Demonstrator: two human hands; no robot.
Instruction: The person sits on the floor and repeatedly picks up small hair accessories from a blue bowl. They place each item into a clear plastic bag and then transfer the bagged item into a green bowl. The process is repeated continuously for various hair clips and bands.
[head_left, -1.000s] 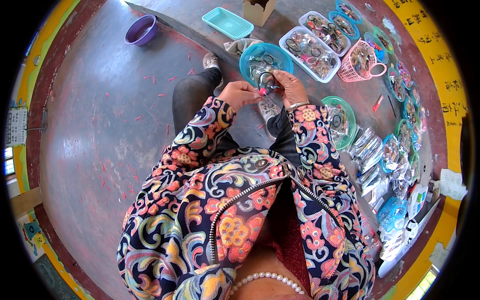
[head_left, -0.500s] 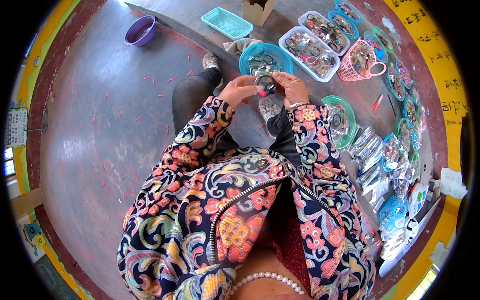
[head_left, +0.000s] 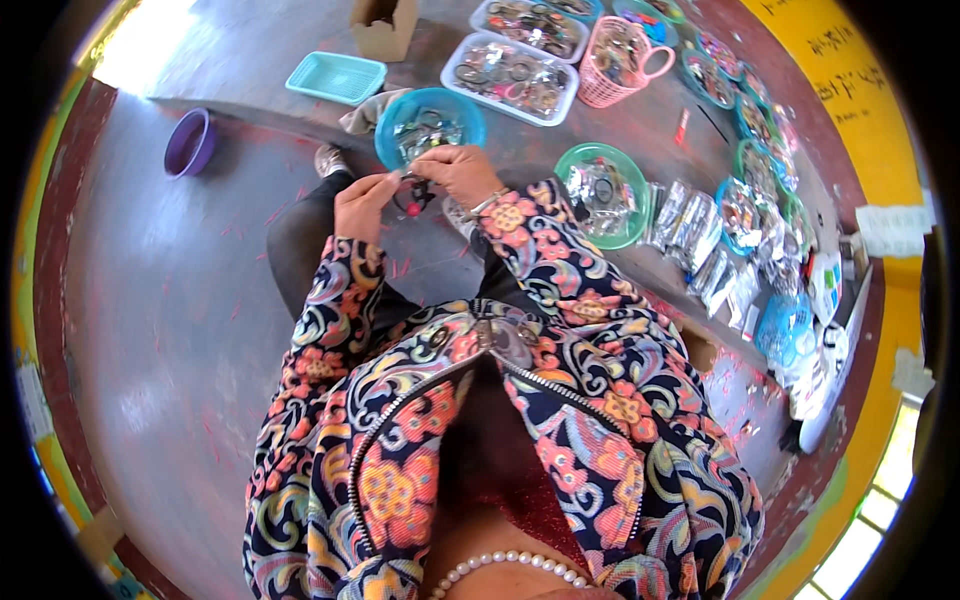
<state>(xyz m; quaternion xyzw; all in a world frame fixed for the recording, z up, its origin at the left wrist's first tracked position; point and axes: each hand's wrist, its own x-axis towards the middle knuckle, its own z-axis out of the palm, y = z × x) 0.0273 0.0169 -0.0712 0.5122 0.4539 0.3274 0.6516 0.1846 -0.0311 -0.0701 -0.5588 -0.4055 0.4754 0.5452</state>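
Observation:
Between my hands, above the floor in front of my knees, is a dark looped hair tie (head_left: pixel 413 197) with a bright pink ball hanging from it, seemingly in a clear packet. My left hand (head_left: pixel 365 203) pinches its left side with closed fingers. My right hand (head_left: pixel 460 177) grips it from the upper right, fingertips close to the left ones. Just beyond them stands a blue basin (head_left: pixel 478 128) holding several clear packets. To the right, a green basin (head_left: pixel 632 238) holds more packets with dark rings.
White trays (head_left: pixel 545 119) of packets and a pink handled basket (head_left: pixel 607 92) are beyond. A teal tray (head_left: pixel 335 78), cardboard box (head_left: pixel 385 30) and purple basin (head_left: pixel 190 145) lie far left. Silvery packets (head_left: pixel 690 220) and small baskets (head_left: pixel 740 215) line the right. Red bits dot the floor.
The view has swung, so the surroundings appear shifted left. My hands have moved a little apart and turned, with the hair tie still between them and its pink ball hanging lower.

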